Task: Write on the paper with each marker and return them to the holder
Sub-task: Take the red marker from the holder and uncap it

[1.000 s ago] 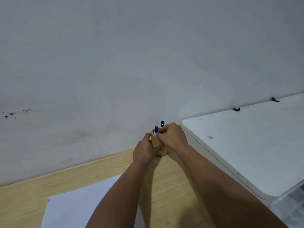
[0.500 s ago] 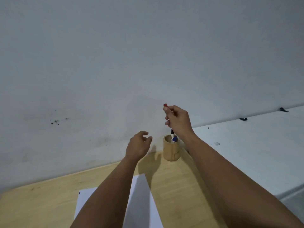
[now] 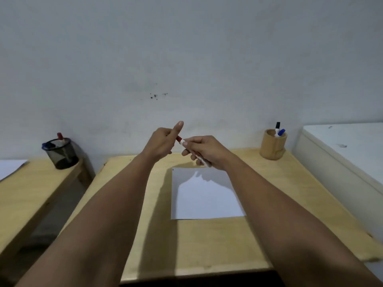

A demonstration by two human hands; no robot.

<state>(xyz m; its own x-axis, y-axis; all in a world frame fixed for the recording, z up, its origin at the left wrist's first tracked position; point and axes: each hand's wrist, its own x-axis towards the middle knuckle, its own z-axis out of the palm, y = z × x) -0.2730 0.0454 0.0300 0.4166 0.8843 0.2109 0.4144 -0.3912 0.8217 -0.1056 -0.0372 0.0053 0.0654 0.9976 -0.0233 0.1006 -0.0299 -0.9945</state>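
Above the far edge of the white paper [image 3: 205,195], my right hand [image 3: 204,151] holds the white barrel of a red marker [image 3: 180,140]. My left hand [image 3: 163,142] is closed around the marker's red cap end, thumb raised. The paper lies flat in the middle of the wooden desk [image 3: 207,241]. At the desk's back right corner stands the wooden holder [image 3: 273,145] with a black marker [image 3: 277,126] and a blue marker [image 3: 281,132] sticking out.
A black mesh cup [image 3: 62,153] with a red-capped and a blue pen stands on a second wooden desk [image 3: 27,195] at the left, with a gap between the desks. A white table [image 3: 352,150] abuts the right side. The wall is close behind.
My right hand lifted the red marker out of the holder and carried it left over the paper. My left hand let go of the holder and closed on the cap end. The view tilted down.
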